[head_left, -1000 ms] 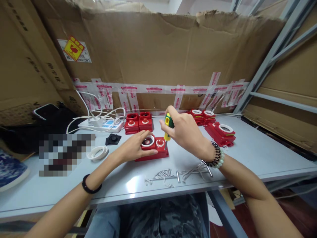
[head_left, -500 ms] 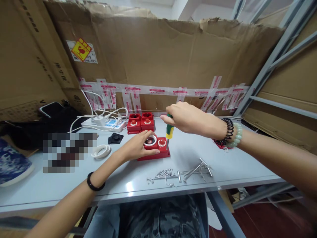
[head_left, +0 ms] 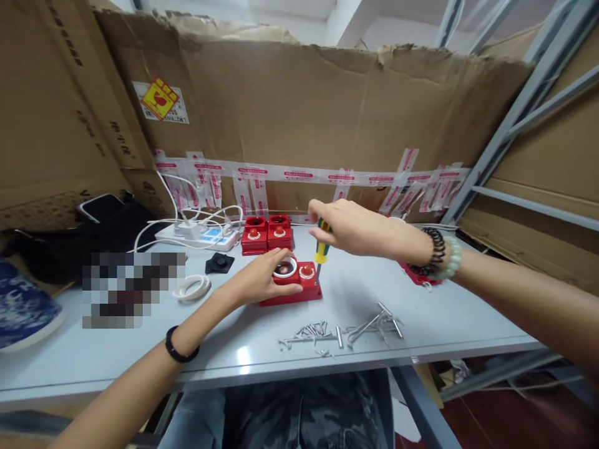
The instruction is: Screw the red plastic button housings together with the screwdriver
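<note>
Left hand (head_left: 264,278) pinches red box (head_left: 307,290) between thumb and fingers, mid-table (head_left: 224,340); right hand (head_left: 355,229) clasps upright screwdriver (head_left: 322,252), tip at box's right end; loose screws (head_left: 313,328) lie nearer; white rings (head_left: 194,296) left.

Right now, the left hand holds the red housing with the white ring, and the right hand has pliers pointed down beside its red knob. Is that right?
No: the right hand has a screwdriver, not pliers, as the head view shows. It points down beside the red knob, and the left hand holds the red housing with the white ring.
</note>
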Available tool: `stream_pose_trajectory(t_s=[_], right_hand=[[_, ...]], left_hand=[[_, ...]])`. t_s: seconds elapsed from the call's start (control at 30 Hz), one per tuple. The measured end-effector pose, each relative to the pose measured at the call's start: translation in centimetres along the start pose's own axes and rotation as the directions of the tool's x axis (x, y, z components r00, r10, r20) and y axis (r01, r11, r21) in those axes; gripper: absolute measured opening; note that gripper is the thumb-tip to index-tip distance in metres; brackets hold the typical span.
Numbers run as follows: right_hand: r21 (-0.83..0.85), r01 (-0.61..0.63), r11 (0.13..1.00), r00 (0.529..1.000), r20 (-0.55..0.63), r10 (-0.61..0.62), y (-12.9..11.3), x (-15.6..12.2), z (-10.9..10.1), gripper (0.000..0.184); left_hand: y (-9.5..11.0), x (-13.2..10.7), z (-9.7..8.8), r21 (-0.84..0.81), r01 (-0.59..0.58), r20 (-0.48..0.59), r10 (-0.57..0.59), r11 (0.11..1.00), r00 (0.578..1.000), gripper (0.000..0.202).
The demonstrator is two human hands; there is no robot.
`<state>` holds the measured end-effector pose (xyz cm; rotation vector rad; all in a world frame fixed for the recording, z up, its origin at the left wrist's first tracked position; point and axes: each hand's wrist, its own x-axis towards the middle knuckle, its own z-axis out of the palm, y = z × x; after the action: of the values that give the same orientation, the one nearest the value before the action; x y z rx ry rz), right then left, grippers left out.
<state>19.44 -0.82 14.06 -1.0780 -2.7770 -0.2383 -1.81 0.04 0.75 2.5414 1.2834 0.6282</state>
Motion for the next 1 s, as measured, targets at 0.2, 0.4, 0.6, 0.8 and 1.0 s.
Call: stream_pose_trajectory(t_s=[0.2,0.4,0.6,0.8,1.0], right_hand=[[0.039,0.035,0.999,0.996,0.077,-0.038,-0.4,-0.6,-0.6,0.016],[-0.018,-0.081,0.997,0.997,-0.020,0.081,0.3,-0.4,0.0,0.021],[0.213,0.178,0.961,0.982,0.016,-0.186,0.5,-0.3,-0.3,0.023],[0.158,0.099,0.982,0.991,-0.100,-0.084,0.4,0.4,1.0,0.011],[0.199,0.055,0.978,0.998,-0.019,-0.052,0.4,-0.2,0.3,0.039]], left_hand=[[0.1,0.1,0.0,0.026,0.012,0.006,-0.013,1.000,1.000,0.059],[0.2,0.1,-0.1,0.012,0.013,0.011,-0.013,1.000,1.000,0.060],[0.1,0.1,0.0,0.046,0.031,0.004,-0.031,0.998,1.000,0.064],[0.3,0.0,-0.1,0.021,0.034,0.009,-0.034,0.999,0.999,0.062],[0.1,0.1,0.0,0.016,0.025,-0.007,-0.024,1.000,1.000,0.060]])
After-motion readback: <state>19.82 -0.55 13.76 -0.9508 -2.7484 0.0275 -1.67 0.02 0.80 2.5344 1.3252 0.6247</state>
